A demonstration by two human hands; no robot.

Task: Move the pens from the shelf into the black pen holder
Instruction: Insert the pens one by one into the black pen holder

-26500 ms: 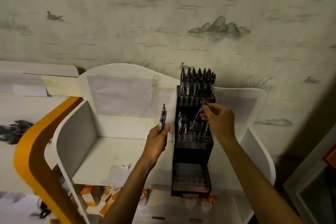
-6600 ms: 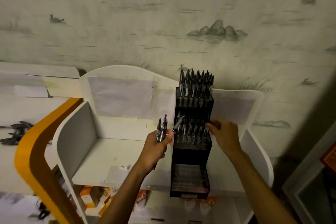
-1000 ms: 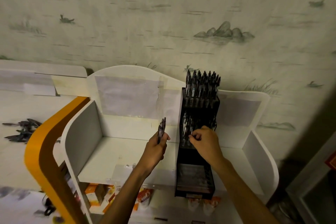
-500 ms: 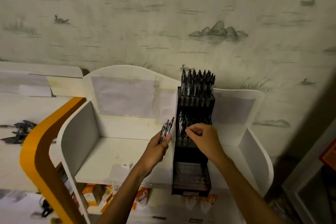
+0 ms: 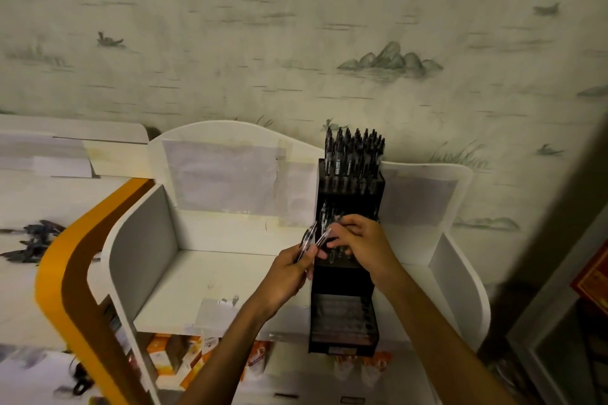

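Right hand [image 5: 363, 245] now at left hand's pens [image 5: 312, 237]

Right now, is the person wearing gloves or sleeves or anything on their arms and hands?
No. The left hand and right hand are both bare, with no gloves. Both forearms are uncovered as far as the picture shows, so no sleeves reach them. No watch, bracelet or ring shows on either wrist or hand, though the light is dim and small things could be missed.
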